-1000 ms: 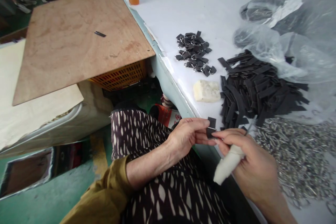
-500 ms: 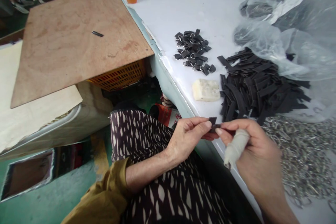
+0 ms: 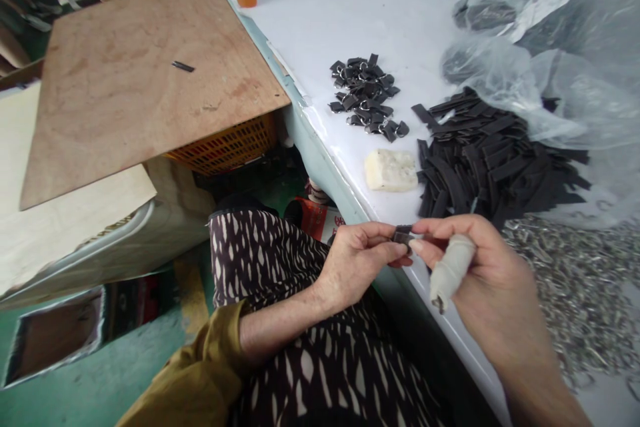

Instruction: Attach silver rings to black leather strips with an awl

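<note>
Black and short, the strip (image 3: 402, 235) sits between the person's two hands, just above the near edge of the table (image 3: 315, 20). The left hand (image 3: 357, 263) is closed at the fingertips, pinching the strip between thumb and fingers. The right hand (image 3: 493, 273) has its thumb and forefinger at the strip's other side and also grips a tool (image 3: 453, 268) with a pale wrapped handle, which lies across the fingers and slants down below them.

The step in hand looks like folding the strip over, probably around a metal ring; the fingers cover the middle, so whether a ring is in there cannot be told. The loops (image 3: 365, 93) farther up the table, black pieces with rings through them, suggest that reading.

The next move seems to call for bringing the two ends level and pressing the fold flat, with the left pinch firm so nothing slips, and the tool kept out of the way or turned ready. What the tool does to the strip cannot be told here.

Supplies lie close to the right hand: loose strips (image 3: 495, 167) just beyond it, rings (image 3: 570, 280) beside it. A pale block (image 3: 391, 170) rests between loops and hands.
</note>
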Motion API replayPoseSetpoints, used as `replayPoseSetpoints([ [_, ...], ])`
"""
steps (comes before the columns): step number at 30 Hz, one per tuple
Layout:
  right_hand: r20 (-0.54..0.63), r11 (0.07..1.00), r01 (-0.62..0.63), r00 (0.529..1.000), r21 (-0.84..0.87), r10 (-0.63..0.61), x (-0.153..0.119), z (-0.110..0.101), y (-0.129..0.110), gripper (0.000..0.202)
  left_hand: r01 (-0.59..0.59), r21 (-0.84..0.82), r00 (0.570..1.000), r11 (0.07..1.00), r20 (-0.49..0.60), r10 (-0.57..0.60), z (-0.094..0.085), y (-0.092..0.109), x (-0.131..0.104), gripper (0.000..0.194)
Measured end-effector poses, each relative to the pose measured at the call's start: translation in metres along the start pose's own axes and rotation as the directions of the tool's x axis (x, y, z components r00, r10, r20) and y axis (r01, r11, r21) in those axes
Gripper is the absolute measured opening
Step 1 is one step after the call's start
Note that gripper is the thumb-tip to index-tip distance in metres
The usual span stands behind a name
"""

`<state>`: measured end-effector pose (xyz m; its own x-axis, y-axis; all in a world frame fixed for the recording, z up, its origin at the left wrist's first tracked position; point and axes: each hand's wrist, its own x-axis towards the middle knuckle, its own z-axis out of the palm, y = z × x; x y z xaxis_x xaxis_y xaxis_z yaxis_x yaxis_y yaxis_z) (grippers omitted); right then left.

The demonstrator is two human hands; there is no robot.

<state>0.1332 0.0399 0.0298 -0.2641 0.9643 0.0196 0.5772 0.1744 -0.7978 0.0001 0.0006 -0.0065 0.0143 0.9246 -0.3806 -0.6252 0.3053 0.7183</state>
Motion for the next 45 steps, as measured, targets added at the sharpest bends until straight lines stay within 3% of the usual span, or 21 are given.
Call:
replayPoseSetpoints([
  [8, 0.073, 0.997, 0.015, 0.997, -0.078, -0.009, 0.006, 0.003, -0.002, 0.015, 0.003, 0.013, 1.0, 1.0, -0.01, -0.003, 0.0, 0.0, 0.0, 0.014],
  [11, 0.074, 0.996, 0.035, 0.997, -0.088, -0.028, 0.01, 0.005, -0.001, 0.013, -0.066, 0.236, 0.997, 0.97, -0.016, 0.072, -0.005, -0.002, 0.001, 0.017],
  [14, 0.079, 0.999, 0.04, 0.996, -0.034, -0.037, 0.013, 0.006, 0.002, 0.013, -0.216, 0.544, 0.962, 0.811, -0.025, 0.272, -0.011, 0.001, 0.0, 0.018],
  [16, 0.084, 0.999, 0.035, 0.996, -0.008, -0.035, 0.014, 0.005, 0.004, 0.013, -0.253, 0.612, 0.946, 0.749, -0.005, 0.323, -0.013, 0.003, -0.001, 0.021],
  [18, 0.087, 1.0, 0.026, 0.996, 0.012, -0.027, 0.014, 0.005, 0.005, 0.013, -0.211, 0.563, 0.969, 0.799, 0.011, 0.249, -0.014, 0.004, -0.001, 0.028],
  [22, 0.11, 0.999, -0.017, 0.994, 0.035, 0.013, 0.016, 0.005, 0.007, 0.016, -0.031, 0.25, 0.995, 0.968, 0.099, 0.006, -0.012, 0.003, 0.003, 0.034],
  [25, 0.115, 0.997, -0.043, 0.993, 0.06, 0.035, 0.017, 0.006, 0.01, 0.019, 0.08, 0.102, 0.991, 0.991, 0.103, -0.091, -0.011, 0.004, 0.006, 0.037],
  [32, 0.051, 0.998, -0.049, 0.998, 0.05, 0.046, 0.013, 0.007, 0.009, 0.022, 0.125, 0.0, 0.991, 0.992, 0.045, -0.125, -0.008, 0.005, 0.007, 0.029],
  [45, 0.086, 0.997, -0.074, 0.994, 0.018, 0.072, 0.012, 0.009, 0.007, 0.022, 0.145, -0.04, 0.989, 0.989, 0.023, -0.145, -0.01, -0.001, 0.008, 0.028],
])
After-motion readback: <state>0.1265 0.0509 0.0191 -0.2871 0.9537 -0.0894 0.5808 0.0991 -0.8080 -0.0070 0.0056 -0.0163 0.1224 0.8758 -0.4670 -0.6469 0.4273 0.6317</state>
